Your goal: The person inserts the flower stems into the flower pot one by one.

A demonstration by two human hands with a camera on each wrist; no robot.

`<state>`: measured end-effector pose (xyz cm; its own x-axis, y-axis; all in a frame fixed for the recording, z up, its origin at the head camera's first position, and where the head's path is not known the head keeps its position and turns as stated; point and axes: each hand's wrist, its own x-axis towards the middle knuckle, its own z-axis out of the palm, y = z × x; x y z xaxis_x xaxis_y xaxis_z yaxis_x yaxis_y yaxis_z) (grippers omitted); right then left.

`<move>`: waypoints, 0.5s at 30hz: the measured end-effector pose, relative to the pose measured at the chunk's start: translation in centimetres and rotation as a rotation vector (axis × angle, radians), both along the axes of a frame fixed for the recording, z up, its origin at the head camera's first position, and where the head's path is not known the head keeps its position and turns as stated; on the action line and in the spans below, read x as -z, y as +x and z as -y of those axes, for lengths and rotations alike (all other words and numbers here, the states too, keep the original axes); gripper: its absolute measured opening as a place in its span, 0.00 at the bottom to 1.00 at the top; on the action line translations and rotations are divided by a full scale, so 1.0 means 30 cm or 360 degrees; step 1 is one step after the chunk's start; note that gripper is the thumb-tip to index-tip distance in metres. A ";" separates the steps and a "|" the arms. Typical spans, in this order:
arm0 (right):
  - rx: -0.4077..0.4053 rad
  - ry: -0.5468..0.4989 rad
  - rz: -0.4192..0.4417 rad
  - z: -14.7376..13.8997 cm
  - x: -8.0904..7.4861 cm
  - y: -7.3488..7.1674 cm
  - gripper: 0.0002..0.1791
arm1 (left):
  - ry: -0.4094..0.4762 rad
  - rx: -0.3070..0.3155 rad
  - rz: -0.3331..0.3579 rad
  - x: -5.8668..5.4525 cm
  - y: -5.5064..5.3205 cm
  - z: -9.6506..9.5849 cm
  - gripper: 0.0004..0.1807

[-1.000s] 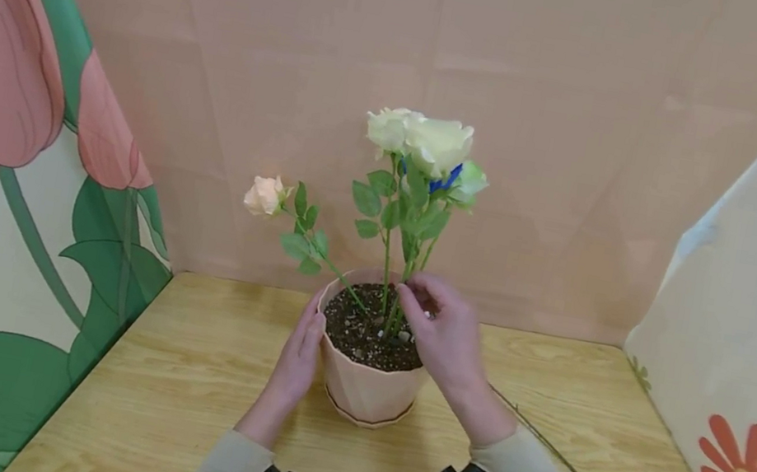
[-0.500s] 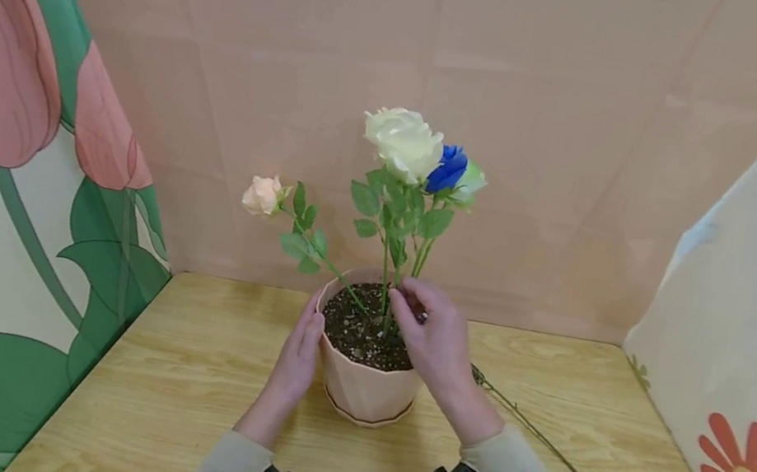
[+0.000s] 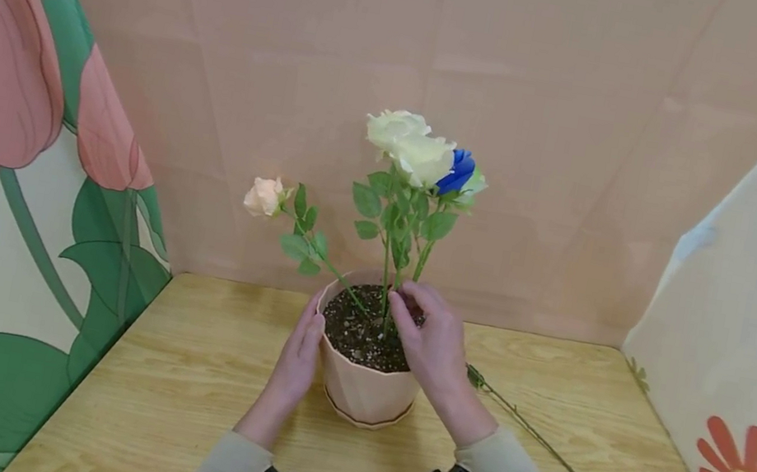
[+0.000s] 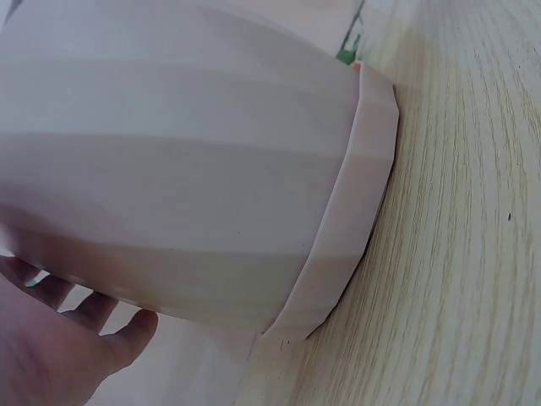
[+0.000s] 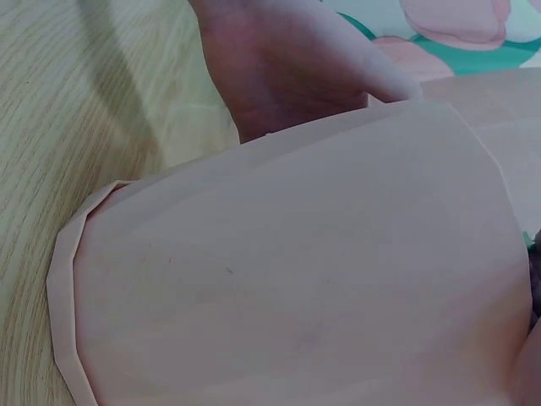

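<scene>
In the head view my right hand (image 3: 435,336) pinches the green stem of a white rose (image 3: 424,162) between thumb and fingers, low over the dark soil (image 3: 356,337). My left hand (image 3: 298,356) rests along the left side of a pink flowerpot (image 3: 370,393). The left wrist view shows the fingers (image 4: 127,338) of that hand against the pot wall. Another white rose (image 3: 391,126) stands behind the pinched one. A blue rose (image 3: 459,173) and a pale green-white rose (image 3: 477,186) are to the right. A peach rose (image 3: 266,196) leans out left.
A faceted saucer (image 4: 347,211) sits under the pot on the wooden table (image 3: 185,404). Right of the pot lies a long, thin green stem (image 3: 534,431), its upper end near my right wrist. A pink backdrop (image 3: 547,172) rises behind the table.
My right hand has shifted left and slightly down with the white rose's stem. The rose's head swung left, then partly back right, and the blue rose shows more. The left hand stayed put.
</scene>
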<state>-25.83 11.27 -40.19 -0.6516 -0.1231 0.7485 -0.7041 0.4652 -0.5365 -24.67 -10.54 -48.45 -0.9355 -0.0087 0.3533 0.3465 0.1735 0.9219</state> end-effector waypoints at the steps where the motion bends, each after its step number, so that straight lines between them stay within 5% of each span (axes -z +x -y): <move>1: 0.0000 -0.0008 0.0000 0.000 0.000 0.001 0.03 | 0.0003 -0.0002 0.0012 0.002 0.001 0.000 0.32; 15: -0.0029 -0.0106 -0.0205 -0.003 0.019 -0.018 0.02 | -0.0044 -0.0020 -0.0009 0.001 -0.003 -0.002 0.33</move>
